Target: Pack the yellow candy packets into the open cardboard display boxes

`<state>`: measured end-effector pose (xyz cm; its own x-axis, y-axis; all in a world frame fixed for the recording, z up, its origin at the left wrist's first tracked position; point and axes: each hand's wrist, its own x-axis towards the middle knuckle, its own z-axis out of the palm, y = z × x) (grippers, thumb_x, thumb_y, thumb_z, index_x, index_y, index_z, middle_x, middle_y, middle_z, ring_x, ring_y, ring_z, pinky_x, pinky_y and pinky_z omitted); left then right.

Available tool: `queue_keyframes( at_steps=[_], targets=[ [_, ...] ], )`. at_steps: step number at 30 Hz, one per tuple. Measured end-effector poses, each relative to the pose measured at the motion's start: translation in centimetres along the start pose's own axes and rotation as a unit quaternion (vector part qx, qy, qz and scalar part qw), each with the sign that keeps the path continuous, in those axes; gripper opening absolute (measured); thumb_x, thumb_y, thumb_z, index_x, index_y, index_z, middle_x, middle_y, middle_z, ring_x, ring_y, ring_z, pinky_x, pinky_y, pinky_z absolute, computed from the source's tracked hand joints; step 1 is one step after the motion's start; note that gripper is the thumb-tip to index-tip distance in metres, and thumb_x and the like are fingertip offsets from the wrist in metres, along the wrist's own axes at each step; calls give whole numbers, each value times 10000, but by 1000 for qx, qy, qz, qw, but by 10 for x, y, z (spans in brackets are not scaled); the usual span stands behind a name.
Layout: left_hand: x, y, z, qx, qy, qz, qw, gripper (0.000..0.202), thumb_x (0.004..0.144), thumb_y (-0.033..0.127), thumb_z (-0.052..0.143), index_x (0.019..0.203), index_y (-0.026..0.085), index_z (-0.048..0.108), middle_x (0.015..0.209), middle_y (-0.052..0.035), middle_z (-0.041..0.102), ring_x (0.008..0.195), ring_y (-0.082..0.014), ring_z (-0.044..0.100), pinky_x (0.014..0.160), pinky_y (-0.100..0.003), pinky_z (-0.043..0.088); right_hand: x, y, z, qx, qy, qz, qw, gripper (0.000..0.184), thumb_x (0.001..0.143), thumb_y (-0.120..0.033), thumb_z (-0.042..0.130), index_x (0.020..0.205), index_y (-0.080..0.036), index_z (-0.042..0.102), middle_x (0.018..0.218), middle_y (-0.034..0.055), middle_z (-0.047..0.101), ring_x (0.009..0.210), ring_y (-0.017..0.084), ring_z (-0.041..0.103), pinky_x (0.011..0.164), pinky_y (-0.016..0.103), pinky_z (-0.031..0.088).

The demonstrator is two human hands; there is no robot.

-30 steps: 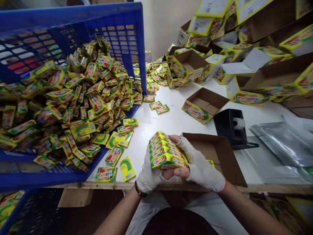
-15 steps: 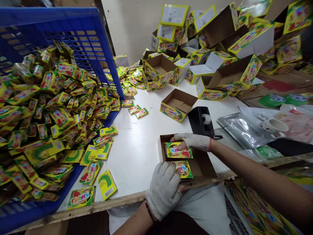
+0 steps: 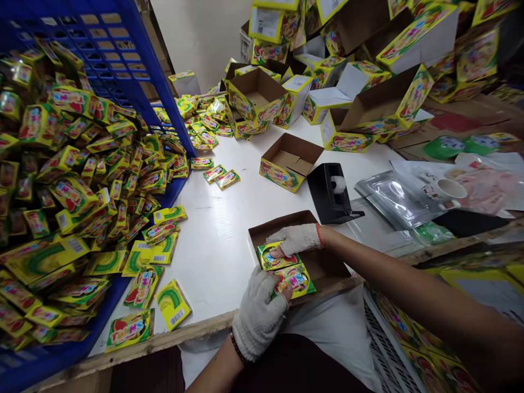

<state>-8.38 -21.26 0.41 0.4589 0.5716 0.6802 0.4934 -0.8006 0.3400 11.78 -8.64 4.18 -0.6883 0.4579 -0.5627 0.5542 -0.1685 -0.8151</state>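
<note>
A shallow cardboard box (image 3: 333, 267) with a brown inside lies at the table's front edge. Two small yellow-green "Twins" packs are side by side at its left end. My left hand (image 3: 260, 314), in a white knitted glove with bare fingertips, grips the nearer pack (image 3: 301, 279) at its left side, thumb on top. My right hand (image 3: 295, 240), gloved alike, reaches over the box from the right. Its thumb presses on the farther pack (image 3: 272, 261), and its fingers curl behind that pack, partly hidden inside the box.
A blue plastic crate (image 3: 158, 82) heaped with packs leans at the left. Loose packs (image 3: 172, 304) lie beside it. Behind the box are a black tape dispenser (image 3: 327, 191), an open carton (image 3: 289, 164) and piled cartons (image 3: 380, 109). A mug (image 3: 450, 188) stands at right.
The two packs, apart before, now touch along their edges at the box's left end. My right hand has moved nearer my left with the farther pack. The view has shifted slightly.
</note>
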Motion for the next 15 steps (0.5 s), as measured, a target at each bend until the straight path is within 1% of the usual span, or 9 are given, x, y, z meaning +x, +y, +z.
queue_keyframes(
  at_steps=[3, 6, 8, 10, 11, 12, 15],
  targets=[
    [-1, 2, -1, 32, -8, -2, 999, 163, 919, 147, 562, 1051, 211, 633, 972, -79, 681, 927, -194, 625, 871, -425, 588, 3, -3, -1, -28, 1, -2, 1000, 497, 724, -655, 672, 833, -171, 635, 788, 16, 641, 733, 168, 549, 673, 289, 440],
    [-3, 5, -2, 53, -33, -6, 998, 157, 915, 158, 567, 1035, 222, 646, 982, -82, 700, 896, -194, 631, 821, -407, 574, 8, -9, -7, -87, 3, 19, 996, 493, 665, -645, 722, 825, -184, 648, 787, 11, 642, 739, 182, 555, 710, 311, 440],
    [-4, 6, -3, 58, -38, -6, 998, 162, 911, 157, 567, 1034, 224, 648, 994, -81, 708, 892, -195, 633, 807, -399, 562, 13, -12, -11, -101, -28, 47, 993, 481, 613, -620, 774, 785, -193, 634, 707, -16, 610, 680, 167, 536, 676, 306, 439],
    [-3, 6, -4, 62, -36, -5, 997, 164, 902, 148, 568, 1027, 218, 647, 990, -81, 711, 887, -197, 634, 790, -387, 554, 16, -14, -13, -83, -65, 65, 992, 467, 556, -562, 829, 749, -190, 623, 637, -44, 583, 624, 146, 520, 628, 287, 438],
    [-3, 7, -4, 62, -38, -5, 997, 170, 894, 140, 568, 1025, 215, 646, 985, -83, 711, 884, -199, 634, 782, -382, 552, 17, -13, -13, -66, -60, 57, 994, 459, 534, -525, 848, 755, -184, 635, 634, -50, 595, 619, 141, 529, 621, 276, 443],
    [-2, 7, -4, 63, -39, -5, 997, 180, 887, 130, 564, 1025, 213, 644, 981, -86, 710, 882, -201, 633, 776, -380, 550, 18, -12, -12, -49, -38, 41, 997, 456, 522, -491, 855, 787, -175, 659, 661, -49, 624, 636, 140, 550, 631, 267, 453],
    [0, 7, -5, 66, -42, -2, 997, 216, 871, 116, 536, 1033, 216, 638, 966, -90, 709, 865, -204, 631, 768, -389, 554, 15, -8, -10, -15, 56, -11, 998, 518, 565, -444, 813, 979, -149, 715, 835, -18, 709, 757, 153, 620, 707, 247, 480]
  ],
)
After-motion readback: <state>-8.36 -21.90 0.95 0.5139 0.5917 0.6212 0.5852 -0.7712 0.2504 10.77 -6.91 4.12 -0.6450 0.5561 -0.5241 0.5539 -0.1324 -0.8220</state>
